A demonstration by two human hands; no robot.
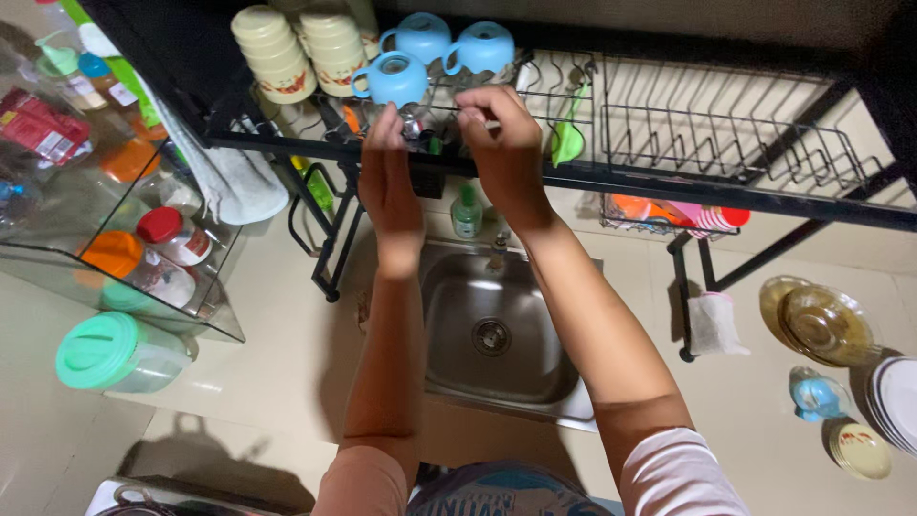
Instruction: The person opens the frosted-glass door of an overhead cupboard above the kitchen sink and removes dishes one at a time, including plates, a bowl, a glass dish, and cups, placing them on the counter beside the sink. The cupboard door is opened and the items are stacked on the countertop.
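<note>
Both my arms reach up over the steel sink to a black wire dish rack. My left hand and my right hand meet on a small clear glass at the rack's front edge, just below a light blue mug. The left fingers press its left side. The right fingers are pinched at its right side, and part of the glass is hidden behind them. Two more blue mugs and two stacks of cream bowls stand on the rack behind.
A glass case with jars stands at the left, a green-lidded jug in front of it. A green bottle stands behind the sink. Amber glass plates, white plates and a small bowl lie on the counter at the right.
</note>
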